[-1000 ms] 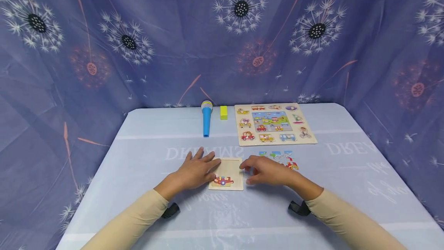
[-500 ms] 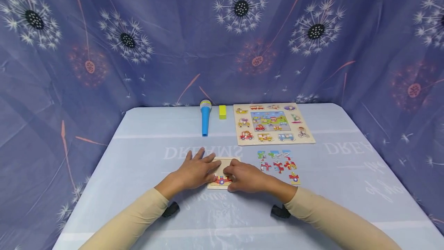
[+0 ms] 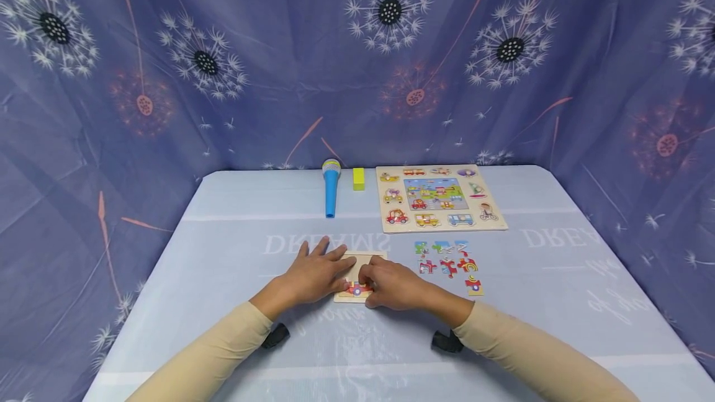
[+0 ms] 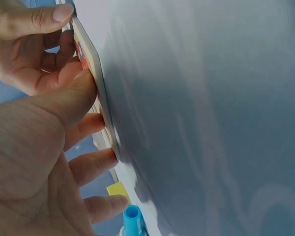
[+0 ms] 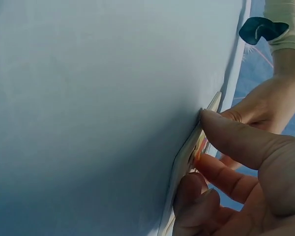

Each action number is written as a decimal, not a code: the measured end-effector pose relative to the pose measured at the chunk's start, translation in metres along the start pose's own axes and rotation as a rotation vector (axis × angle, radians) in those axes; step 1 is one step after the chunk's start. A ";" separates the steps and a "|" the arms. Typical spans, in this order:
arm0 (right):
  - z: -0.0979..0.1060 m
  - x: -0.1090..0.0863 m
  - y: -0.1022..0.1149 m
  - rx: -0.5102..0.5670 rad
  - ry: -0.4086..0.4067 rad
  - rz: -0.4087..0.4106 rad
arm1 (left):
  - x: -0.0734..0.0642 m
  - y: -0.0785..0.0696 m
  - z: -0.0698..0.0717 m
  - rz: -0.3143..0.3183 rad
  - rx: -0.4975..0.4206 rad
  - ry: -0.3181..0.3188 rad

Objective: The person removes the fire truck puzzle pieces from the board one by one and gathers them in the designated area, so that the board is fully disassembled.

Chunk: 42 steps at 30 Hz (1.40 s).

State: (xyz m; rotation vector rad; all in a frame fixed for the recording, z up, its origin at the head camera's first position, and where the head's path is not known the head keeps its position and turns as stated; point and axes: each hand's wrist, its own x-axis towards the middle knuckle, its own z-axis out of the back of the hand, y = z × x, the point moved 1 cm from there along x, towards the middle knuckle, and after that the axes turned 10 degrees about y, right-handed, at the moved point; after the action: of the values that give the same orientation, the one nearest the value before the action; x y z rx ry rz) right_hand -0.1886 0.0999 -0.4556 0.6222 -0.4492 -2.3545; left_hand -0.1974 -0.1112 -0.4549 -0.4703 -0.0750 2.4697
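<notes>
A small square wooden puzzle tray (image 3: 347,299) lies between both hands on the table. Along its near side sit red-and-yellow vehicle puzzle pieces (image 3: 356,289). My left hand (image 3: 313,275) rests over the tray's left side, fingers spread along the edge and thumb on the tray near the pieces. My right hand (image 3: 393,284) bends over the right side, fingers curled. In the right wrist view its thumb lies at the tray's near rim and the index fingertip touches a puzzle piece (image 5: 200,146), pinching it toward that rim. The hand hides part of this piece in the head view.
Several loose puzzle pieces (image 3: 449,267) lie right of the tray. Behind them is a larger wooden vehicle puzzle board (image 3: 441,222). A blue toy microphone (image 3: 331,191) and a yellow block (image 3: 359,179) lie farther back, before a dandelion-print curtain (image 3: 301,79).
My right hand has moved left onto the tray, uncovering the loose pieces, and has stayed nearly still over the last half second. My left hand has kept its place.
</notes>
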 end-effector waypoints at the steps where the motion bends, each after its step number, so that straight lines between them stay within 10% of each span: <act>1: 0.000 0.000 0.000 0.008 -0.002 0.000 | 0.000 0.000 0.000 0.000 0.000 0.001; 27: 0.008 -0.007 -0.011 0.064 -0.043 0.048 | 0.003 -0.001 0.001 0.006 0.004 0.015; 42: 0.025 -0.107 -0.089 0.107 -0.094 0.023 | 0.000 -0.001 0.001 -0.018 -0.020 0.012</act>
State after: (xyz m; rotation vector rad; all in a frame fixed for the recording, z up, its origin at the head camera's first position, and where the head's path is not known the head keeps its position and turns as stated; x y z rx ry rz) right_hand -0.1748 0.2397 -0.4426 0.5537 -0.6248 -2.3562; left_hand -0.1971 -0.1101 -0.4542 -0.4916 -0.0989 2.4507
